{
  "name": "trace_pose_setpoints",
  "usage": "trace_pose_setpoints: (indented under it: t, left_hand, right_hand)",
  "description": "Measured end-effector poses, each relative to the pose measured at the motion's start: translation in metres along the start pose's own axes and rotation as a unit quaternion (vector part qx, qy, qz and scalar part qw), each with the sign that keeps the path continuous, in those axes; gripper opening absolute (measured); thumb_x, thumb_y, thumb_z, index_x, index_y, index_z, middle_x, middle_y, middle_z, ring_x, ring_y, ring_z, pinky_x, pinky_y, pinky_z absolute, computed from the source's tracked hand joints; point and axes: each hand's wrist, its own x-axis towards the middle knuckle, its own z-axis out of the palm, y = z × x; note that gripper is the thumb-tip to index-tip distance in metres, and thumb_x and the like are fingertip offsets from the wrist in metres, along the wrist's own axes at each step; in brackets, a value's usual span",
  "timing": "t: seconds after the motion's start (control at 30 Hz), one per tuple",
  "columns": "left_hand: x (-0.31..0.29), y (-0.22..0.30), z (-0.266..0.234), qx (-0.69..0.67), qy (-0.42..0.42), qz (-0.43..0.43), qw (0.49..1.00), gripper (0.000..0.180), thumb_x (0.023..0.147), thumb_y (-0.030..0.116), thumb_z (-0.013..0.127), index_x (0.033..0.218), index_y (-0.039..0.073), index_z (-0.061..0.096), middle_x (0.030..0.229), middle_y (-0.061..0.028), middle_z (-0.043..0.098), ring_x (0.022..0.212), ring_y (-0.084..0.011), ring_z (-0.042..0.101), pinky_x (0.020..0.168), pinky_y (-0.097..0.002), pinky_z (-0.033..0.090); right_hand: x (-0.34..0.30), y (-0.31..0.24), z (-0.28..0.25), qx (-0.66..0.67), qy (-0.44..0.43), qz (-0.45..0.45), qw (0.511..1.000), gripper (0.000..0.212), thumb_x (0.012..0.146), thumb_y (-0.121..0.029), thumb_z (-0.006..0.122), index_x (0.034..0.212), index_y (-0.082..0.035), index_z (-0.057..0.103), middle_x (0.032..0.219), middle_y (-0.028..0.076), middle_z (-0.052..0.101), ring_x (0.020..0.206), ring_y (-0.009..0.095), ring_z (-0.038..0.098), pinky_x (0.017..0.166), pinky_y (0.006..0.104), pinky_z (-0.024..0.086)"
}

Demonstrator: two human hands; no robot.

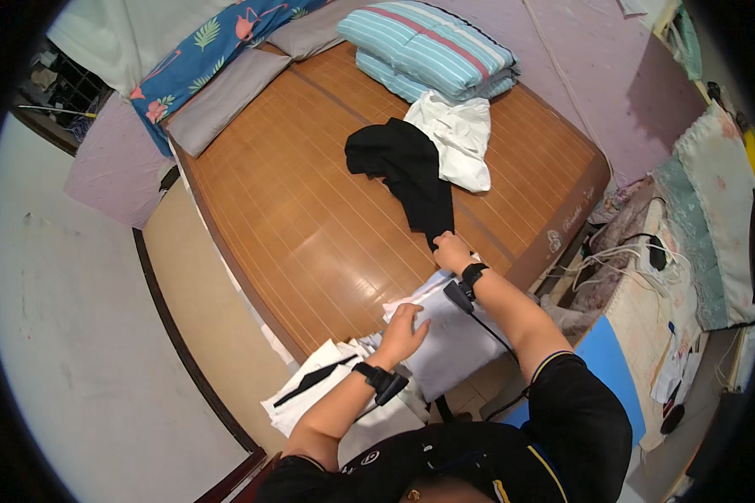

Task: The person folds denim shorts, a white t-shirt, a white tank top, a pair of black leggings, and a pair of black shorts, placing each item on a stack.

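My right hand (452, 251) is closed on the near end of a black garment (407, 168), which stretches away from it across the brown bed mat. A crumpled white garment (455, 138) lies beside the black one, partly under its edge. My left hand (404, 335) holds nothing; its fingers are apart, over the left edge of a pale lavender folded cloth (453, 335) at the near side of the bed. To the left, under my left forearm, rests a pile of white cloth (327, 356) with a black piece on it.
The bed mat (277, 226) spans the middle. A striped blue folded quilt (428, 46) sits at the far side, with grey pillows (231, 101) at far left. At right, a cluttered table (637, 310) holds white cables. A dark cable (495, 331) runs from my right wrist.
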Motion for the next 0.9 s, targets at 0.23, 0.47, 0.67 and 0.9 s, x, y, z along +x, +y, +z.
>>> trace_pose_setpoints:
  t: [0.23, 0.47, 0.67, 0.9]
  left_hand:
    - [-0.014, -0.031, -0.032, -0.105, 0.042, -0.113, 0.987, 0.029, 0.081, 0.019, 0.06, 0.101, -0.001, 0.053, 0.091, -0.0138, 0.054, 0.074, -0.0193, 0.056, 0.059, -0.0262, 0.046]
    - [-0.02, -0.052, -0.046, -0.153, 0.038, -0.164, 0.974, 0.024, 0.083, 0.016, 0.058, 0.101, 0.001, 0.053, 0.09, -0.0097, 0.055, 0.079, -0.0156, 0.057, 0.065, -0.0249, 0.045]
    - [-0.005, -0.05, -0.046, -0.214, 0.032, -0.17, 0.961, 0.027, 0.086, 0.012, 0.053, 0.109, -0.001, 0.049, 0.084, -0.0043, 0.059, 0.077, -0.0091, 0.056, 0.069, -0.0218, 0.045]
    - [0.017, -0.022, -0.052, -0.294, 0.086, -0.098, 0.947, 0.035, 0.082, 0.011, 0.058, 0.113, -0.001, 0.045, 0.088, -0.0082, 0.058, 0.073, -0.0103, 0.055, 0.064, -0.0219, 0.046]
  right_hand:
    - [0.058, 0.022, 0.092, -0.123, -0.122, 0.124, 0.977, 0.031, 0.076, -0.02, 0.051, 0.105, -0.011, 0.059, 0.115, 0.016, 0.042, 0.108, 0.034, 0.042, 0.086, 0.0422, 0.04]
    - [0.101, 0.038, 0.101, -0.07, -0.092, 0.167, 0.979, 0.02, 0.074, -0.014, 0.057, 0.09, -0.003, 0.063, 0.109, 0.019, 0.052, 0.098, 0.033, 0.052, 0.082, 0.0414, 0.042]
    - [0.11, -0.01, 0.011, 0.283, 0.155, 0.026, 0.946, 0.013, 0.073, -0.007, 0.055, 0.077, -0.001, 0.066, 0.081, 0.017, 0.063, 0.077, 0.031, 0.061, 0.071, 0.0364, 0.048]
    - [0.05, -0.086, -0.147, 0.574, 0.119, -0.003, 0.81, 0.015, 0.078, -0.001, 0.054, 0.09, 0.001, 0.063, 0.081, 0.002, 0.061, 0.071, 0.007, 0.053, 0.066, 0.0206, 0.043]
